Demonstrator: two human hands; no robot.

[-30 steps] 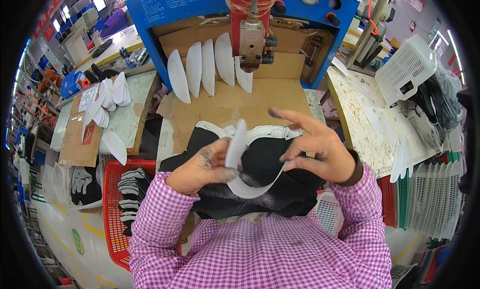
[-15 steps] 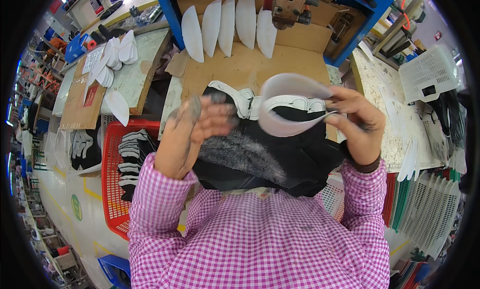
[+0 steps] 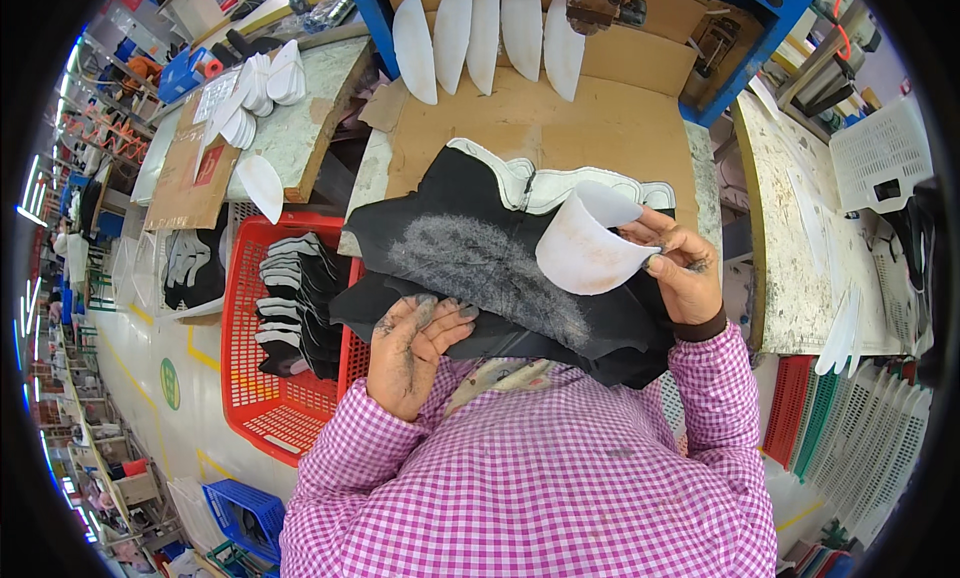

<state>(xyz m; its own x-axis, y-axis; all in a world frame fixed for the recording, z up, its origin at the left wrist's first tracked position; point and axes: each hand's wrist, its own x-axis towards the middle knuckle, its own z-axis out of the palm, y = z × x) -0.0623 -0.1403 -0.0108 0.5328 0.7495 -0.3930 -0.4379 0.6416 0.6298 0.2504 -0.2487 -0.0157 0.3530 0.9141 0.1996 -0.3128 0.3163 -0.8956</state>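
Thin white sheet (image 3: pixel 590 253), bent into a curve, pinched at its end by our right hand (image 3: pixel 690 278), above white-trimmed black cloth (image 3: pixel 490 263).
Left hand (image 3: pixel 413 356): fingers half curled at the cloth's near edge; whether pinching, we cannot tell. We judge a light edge hold best, avoiding creases. Beyond: five white half-moon pieces (image 3: pixel 484 38); metal press head (image 3: pixel 592 3) overhanging brown cardboard (image 3: pixel 480 118), limiting reach there; left, red plastic basket (image 3: pixel 290 418) of black-and-white pieces.

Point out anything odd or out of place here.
A patchy, whitish area stands out on the black fabric; I cannot tell whether it is dust or wear. On the left table, one white piece lies apart from the stacks, poking over the edge.
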